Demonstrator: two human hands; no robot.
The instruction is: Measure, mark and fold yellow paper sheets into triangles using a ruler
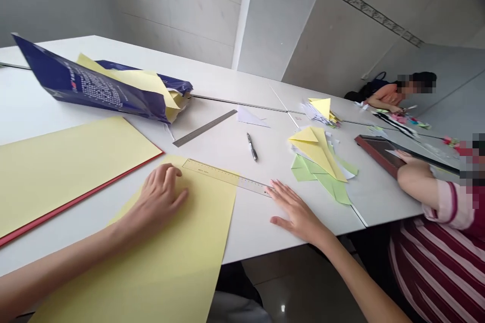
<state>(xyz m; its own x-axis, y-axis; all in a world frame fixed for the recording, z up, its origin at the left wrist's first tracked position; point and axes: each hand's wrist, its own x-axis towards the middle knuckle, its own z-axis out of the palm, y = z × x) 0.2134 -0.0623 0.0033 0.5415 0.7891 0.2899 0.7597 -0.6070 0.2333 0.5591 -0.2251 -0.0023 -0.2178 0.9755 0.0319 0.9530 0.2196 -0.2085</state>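
Observation:
A large yellow sheet of paper (197, 232) lies before me and hangs over the table's front edge. My left hand (161, 189) rests on its upper part, fingers bent and thumb apart, gripping nothing. Across the sheet's far edge lies a clear plastic ruler (220, 175), its right end on the bare tabletop. At that end my right hand (291, 209) is open, fingers stretched out and fingertips touching the ruler. A black and silver pen (251, 147) lies beyond the ruler. Farther back are a metal ruler (206, 127) and a folded white paper piece (250, 116).
A yellow paper stack (76, 156) with a red edge lies left. Behind it sits an open blue plastic package (109, 92) of yellow paper. Folded yellow (322, 154) and green papers (329, 184) lie right. A co-worker (428, 247) sits beside a paper cutter (382, 155); another person (394, 91) sits farther back.

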